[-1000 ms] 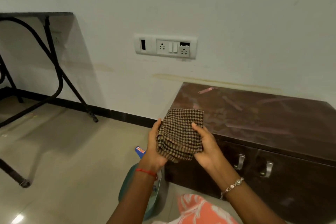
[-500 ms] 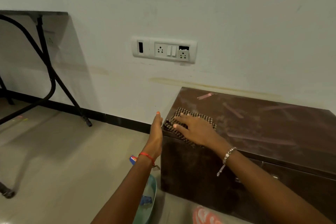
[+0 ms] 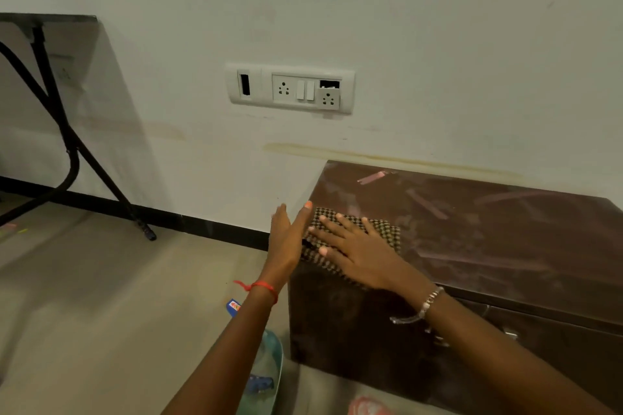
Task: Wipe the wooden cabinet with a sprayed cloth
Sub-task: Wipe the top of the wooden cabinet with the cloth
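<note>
Right hand (image 3: 362, 254) flat, fingers spread, pressing folded brown checked cloth (image 3: 381, 229) on dark wooden cabinet (image 3: 488, 239) near-left corner. Left hand (image 3: 288, 239) open, touching cloth's left edge.

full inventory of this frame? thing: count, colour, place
cabinet: 1, dark brown, right, against wall
cloth: 1, brown-black check, cabinet's top left corner
switch panel: 1, white, on wall
folding table: 1, black, far left
pink strip: 1, cabinet's top rear
green plastic item: 1, floor beside cabinet
right hand: flat on cloth, silver bracelet
left hand: open, at cabinet's left edge, red thread
</note>
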